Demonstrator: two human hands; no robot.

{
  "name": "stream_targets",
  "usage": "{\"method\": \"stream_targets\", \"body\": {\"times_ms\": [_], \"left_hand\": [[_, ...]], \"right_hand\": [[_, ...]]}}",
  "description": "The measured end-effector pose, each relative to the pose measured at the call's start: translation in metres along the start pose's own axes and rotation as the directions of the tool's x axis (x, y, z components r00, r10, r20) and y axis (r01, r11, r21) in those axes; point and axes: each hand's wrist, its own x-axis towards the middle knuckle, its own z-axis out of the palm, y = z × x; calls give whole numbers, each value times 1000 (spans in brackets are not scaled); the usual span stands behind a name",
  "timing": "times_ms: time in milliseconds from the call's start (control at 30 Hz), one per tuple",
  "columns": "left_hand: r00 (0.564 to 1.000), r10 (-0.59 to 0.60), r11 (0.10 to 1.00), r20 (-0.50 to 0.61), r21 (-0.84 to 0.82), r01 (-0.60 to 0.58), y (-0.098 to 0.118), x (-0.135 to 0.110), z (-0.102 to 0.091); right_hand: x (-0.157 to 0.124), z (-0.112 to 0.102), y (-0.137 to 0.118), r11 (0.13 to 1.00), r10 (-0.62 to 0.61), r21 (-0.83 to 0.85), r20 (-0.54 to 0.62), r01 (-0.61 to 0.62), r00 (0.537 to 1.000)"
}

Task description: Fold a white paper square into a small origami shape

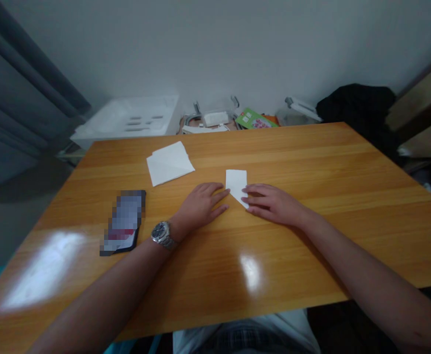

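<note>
A small piece of folded white paper lies flat on the wooden table, its lower edge slanting down to a point at the right. My left hand, with a metal watch on the wrist, rests at the paper's left side with its fingers stretched out. One of its fingertips meets the slanted edge. From the right, my right hand lays its spread fingertips on the paper's right edge and lower corner. Neither hand grips the paper.
White paper sheets lie at the back left of the table. A phone with a blurred screen lies left of my watch. Beyond the far edge are a white tray, a green booklet and dark fabric.
</note>
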Motion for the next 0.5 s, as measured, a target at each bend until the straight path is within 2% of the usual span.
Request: {"method": "stream_targets", "body": {"times_ms": [167, 333, 500], "left_hand": [[1000, -29, 1000, -12, -1, 29, 1, 0, -1], [998, -61, 998, -35, -28, 60, 4, 1, -1], [996, -69, 995, -56, -82, 65, 1, 1, 1]], "right_hand": [[3, 0, -11, 996, -83, 33, 59, 81, 995], [7, 5, -20, 987, -150, 60, 66, 146, 987], [7, 3, -20, 993, -112, 54, 55, 109, 992]]}}
